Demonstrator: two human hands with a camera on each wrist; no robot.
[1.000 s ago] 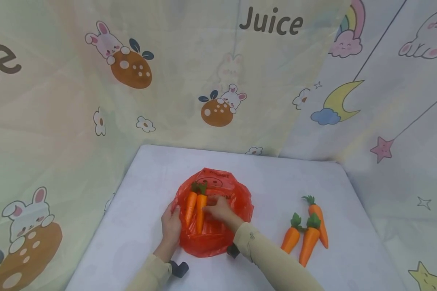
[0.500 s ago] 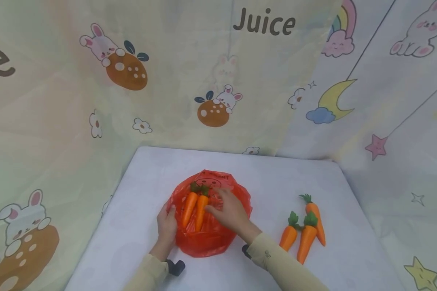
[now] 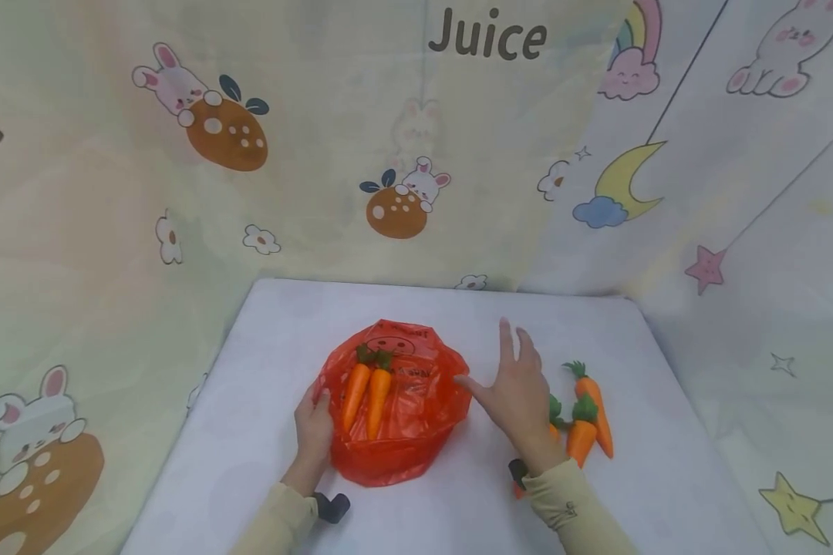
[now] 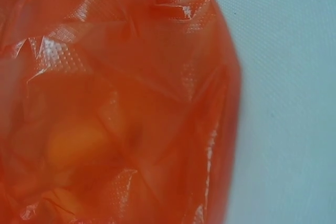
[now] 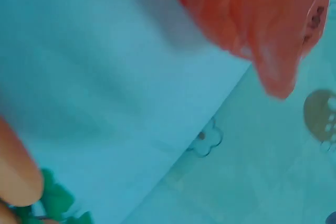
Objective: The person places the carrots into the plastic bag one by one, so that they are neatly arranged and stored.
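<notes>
A red plastic bag with printed lettering lies with its mouth spread wide on the table. Two carrots with green tops, a left carrot and a right carrot, lie side by side in it. My left hand grips the bag's left rim, thumb on the near side. In the left wrist view the bag fills most of the picture, an orange patch showing through. My right hand is over the table right of the bag, fingers spread, holding nothing. Its forearm partly covers one of three carrots there.
The white table is bordered behind and at the sides by a printed cloth. In the right wrist view, green carrot leaves show past a fingertip. A black wrist device sits beside the left sleeve.
My right hand has come out of the bag and moved right, fingers spreading, toward the loose carrots. The left hand keeps its hold on the bag. The head view has shifted slightly.
</notes>
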